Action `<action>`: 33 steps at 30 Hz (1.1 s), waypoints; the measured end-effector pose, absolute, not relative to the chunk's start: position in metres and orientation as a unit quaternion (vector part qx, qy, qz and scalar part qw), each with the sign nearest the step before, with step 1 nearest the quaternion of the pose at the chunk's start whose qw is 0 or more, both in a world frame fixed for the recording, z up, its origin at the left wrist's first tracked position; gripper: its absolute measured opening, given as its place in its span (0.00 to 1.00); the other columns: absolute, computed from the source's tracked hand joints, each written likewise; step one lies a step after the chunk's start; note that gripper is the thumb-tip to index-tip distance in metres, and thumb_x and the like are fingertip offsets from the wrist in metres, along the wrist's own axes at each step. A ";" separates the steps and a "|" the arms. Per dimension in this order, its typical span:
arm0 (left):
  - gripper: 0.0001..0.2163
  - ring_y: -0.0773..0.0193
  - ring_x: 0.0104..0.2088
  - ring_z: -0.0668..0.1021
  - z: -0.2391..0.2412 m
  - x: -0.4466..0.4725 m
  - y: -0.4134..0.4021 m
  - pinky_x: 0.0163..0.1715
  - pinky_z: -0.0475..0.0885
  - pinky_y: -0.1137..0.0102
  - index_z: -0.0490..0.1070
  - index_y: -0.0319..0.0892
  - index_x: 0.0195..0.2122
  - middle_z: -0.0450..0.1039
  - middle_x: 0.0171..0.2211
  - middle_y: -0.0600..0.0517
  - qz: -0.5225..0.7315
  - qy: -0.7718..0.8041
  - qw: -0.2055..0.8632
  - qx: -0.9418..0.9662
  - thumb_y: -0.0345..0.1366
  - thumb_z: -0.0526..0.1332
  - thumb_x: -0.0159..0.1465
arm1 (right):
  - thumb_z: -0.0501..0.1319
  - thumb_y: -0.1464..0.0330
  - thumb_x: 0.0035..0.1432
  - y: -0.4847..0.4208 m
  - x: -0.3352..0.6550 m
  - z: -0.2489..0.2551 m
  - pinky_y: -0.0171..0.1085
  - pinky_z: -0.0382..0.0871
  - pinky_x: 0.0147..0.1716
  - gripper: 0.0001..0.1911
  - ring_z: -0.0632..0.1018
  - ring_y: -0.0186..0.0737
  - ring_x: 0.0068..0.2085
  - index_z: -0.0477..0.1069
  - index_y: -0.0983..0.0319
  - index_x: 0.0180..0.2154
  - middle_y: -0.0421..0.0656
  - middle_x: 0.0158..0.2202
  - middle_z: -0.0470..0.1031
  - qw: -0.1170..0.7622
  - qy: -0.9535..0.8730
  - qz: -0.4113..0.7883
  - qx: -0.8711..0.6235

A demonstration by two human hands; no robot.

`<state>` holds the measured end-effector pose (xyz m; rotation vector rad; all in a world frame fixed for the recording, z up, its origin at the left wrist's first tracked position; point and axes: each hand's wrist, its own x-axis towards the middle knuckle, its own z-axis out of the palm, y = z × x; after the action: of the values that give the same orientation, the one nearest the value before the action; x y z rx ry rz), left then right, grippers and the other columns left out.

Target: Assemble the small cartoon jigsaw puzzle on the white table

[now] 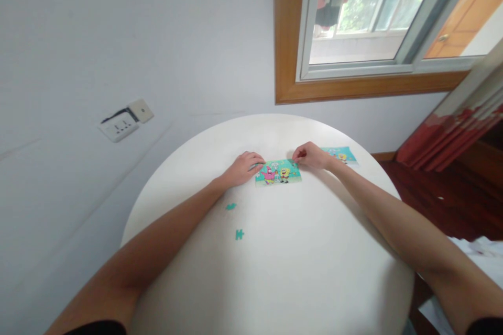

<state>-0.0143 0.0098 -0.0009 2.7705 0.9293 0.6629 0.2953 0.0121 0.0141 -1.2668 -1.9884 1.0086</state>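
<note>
A small jigsaw puzzle (pixel 278 174) with a pink starfish and a yellow sponge cartoon figure on teal lies flat on the white round table (pixel 298 251). My left hand (pixel 248 166) rests at its upper left edge, fingers stretched out and touching it. At the upper right corner, my right hand (pixel 309 156) has thumb and fingertips pinched together; whatever is between them is too small to make out. Two loose teal puzzle pieces, an upper piece (pixel 231 207) and a lower piece (pixel 239 234), lie nearer me on the left.
Partly hidden behind my right hand is a similar cartoon picture (pixel 346 155). The table's far edge stands close to a white wall with a power socket (pixel 120 125). A wood-framed window (pixel 288 36) is above, and a red and white curtain (pixel 444 120) hangs at right.
</note>
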 end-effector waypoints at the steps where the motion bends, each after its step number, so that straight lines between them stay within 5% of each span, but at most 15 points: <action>1: 0.14 0.57 0.50 0.74 -0.001 -0.014 0.010 0.54 0.65 0.60 0.76 0.45 0.49 0.75 0.48 0.47 0.219 0.309 0.073 0.923 0.41 0.53 0.72 | 0.63 0.72 0.45 0.013 0.295 0.013 0.33 0.69 0.31 0.03 0.76 0.35 0.27 0.76 0.65 0.25 0.41 0.24 0.78 0.282 -0.745 0.374 -0.475; 29: 0.14 0.57 0.50 0.74 0.000 -0.015 0.010 0.54 0.66 0.59 0.75 0.44 0.49 0.75 0.48 0.46 0.222 0.304 0.068 0.924 0.41 0.53 0.72 | 0.68 0.68 0.47 0.014 0.295 0.007 0.32 0.61 0.26 0.08 0.71 0.33 0.27 0.77 0.65 0.31 0.41 0.26 0.75 0.239 -0.774 0.223 -0.543; 33: 0.14 0.57 0.50 0.74 0.001 -0.014 0.009 0.54 0.66 0.59 0.76 0.44 0.49 0.75 0.48 0.46 0.226 0.309 0.086 0.920 0.40 0.53 0.71 | 0.62 0.71 0.55 0.013 0.294 0.011 0.31 0.61 0.29 0.06 0.72 0.34 0.29 0.77 0.67 0.32 0.44 0.28 0.77 0.234 -0.774 0.199 -0.554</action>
<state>-0.0145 0.0091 0.0010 2.7415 0.9206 0.6750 0.2936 0.0128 0.0105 -1.5210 -2.1243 0.5463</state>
